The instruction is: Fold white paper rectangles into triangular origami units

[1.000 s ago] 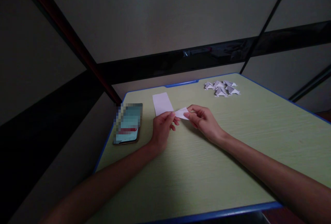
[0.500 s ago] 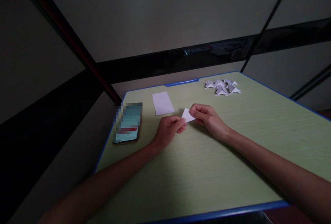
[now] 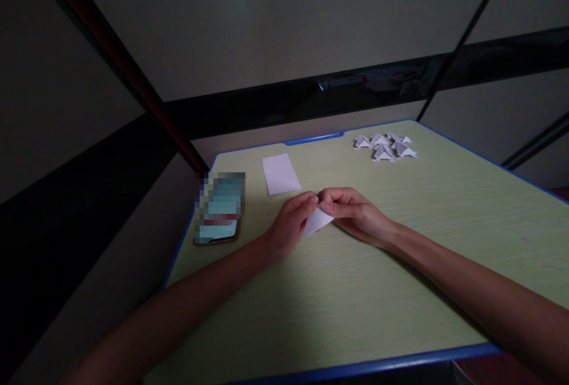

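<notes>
Between my two hands is a small piece of folded white paper (image 3: 318,223), with a pointed corner hanging toward me. My left hand (image 3: 291,222) pinches its upper left side, thumb on top. From the right, my right hand (image 3: 353,212) grips the upper edge between thumb and curled fingers. The thumbs nearly meet at the top of the paper, and the fingers behind it are mostly hidden. Just beyond my left hand, a flat white sheet of paper (image 3: 281,174) lies on the table.
A phone (image 3: 220,207) with a lit, partly blurred screen lies at the table's left edge. Several folded paper figures (image 3: 384,147) sit in a group at the far right. The light green table (image 3: 400,308) has a blue rim and stands against a panelled wall (image 3: 284,35).
The folded paper has been turned, so its point now hangs down toward me. My hands have come closer together, with the thumbs almost touching at its upper edge.
</notes>
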Tool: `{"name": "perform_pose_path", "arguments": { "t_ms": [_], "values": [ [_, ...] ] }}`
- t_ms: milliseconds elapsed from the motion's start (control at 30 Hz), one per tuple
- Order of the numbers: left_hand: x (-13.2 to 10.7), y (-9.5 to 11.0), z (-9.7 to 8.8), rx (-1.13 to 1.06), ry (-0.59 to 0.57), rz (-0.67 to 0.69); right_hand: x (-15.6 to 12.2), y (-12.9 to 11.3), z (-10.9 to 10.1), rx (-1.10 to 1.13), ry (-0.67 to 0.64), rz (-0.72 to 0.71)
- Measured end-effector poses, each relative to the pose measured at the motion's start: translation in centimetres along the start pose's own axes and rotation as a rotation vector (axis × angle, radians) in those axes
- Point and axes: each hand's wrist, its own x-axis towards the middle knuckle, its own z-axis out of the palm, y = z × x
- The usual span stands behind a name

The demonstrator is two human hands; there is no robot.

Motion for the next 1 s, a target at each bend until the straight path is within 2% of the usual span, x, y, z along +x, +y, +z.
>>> {"name": "perform_pose_path", "arguments": {
  "t_ms": [167,333,800,1000],
  "values": [
    [0.06,0.29,0.12,-0.118,-0.007,-0.036,-0.04,-0.23,0.08,0.072,0.037,0.013],
    [-0.08,0.37,0.30,-0.177,-0.026,-0.017,-0.05,-0.22,-0.06,0.086,0.035,-0.003],
    [0.27,-0.12,0.02,-0.269,0.087,-0.028,0.04,-0.23,-0.03,0.075,0.074,0.035],
    [0.03,0.19,0.06,-0.118,0.063,-0.009,-0.03,-0.11,0.13,0.024,0.115,0.029]
  ]
}}
